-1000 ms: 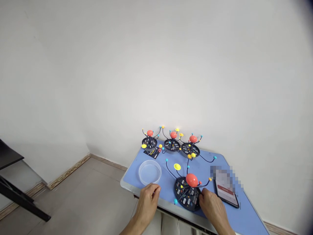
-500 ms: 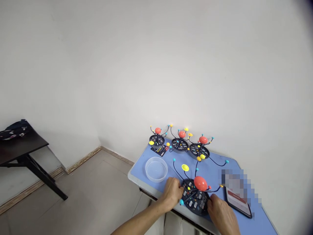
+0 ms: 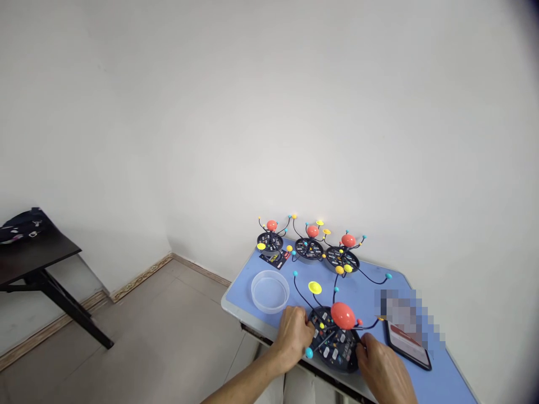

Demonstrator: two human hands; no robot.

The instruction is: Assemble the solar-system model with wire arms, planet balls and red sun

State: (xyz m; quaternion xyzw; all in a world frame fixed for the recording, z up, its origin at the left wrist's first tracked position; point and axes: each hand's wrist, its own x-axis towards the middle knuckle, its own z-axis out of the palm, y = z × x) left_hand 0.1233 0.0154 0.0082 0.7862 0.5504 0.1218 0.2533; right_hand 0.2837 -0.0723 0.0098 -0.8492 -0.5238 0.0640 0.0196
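Observation:
A solar system model (image 3: 334,350) is at the table's near edge, its round black base printed with small pictures and labels. Above the base sit a red ball (image 3: 343,316) and curved black arms tipped with small coloured balls, one of them a yellow ringed planet (image 3: 315,288). My left hand (image 3: 293,336) is closed on the left rim of the base. On the opposite rim my right hand (image 3: 381,365) is closed too, fingers partly hidden behind the edge.
Three similar models (image 3: 309,248) stand in a row at the table's back, by the wall. A clear round plastic dish (image 3: 270,292) and a black printed card (image 3: 275,258) lie left. Right, there is a phone (image 3: 408,343), partly pixelated. A dark table (image 3: 42,249) holds a bag (image 3: 21,225).
The model in my hands has shifted and tilted slightly, its ball and arms moving a little left. Both hands keep their hold on the base.

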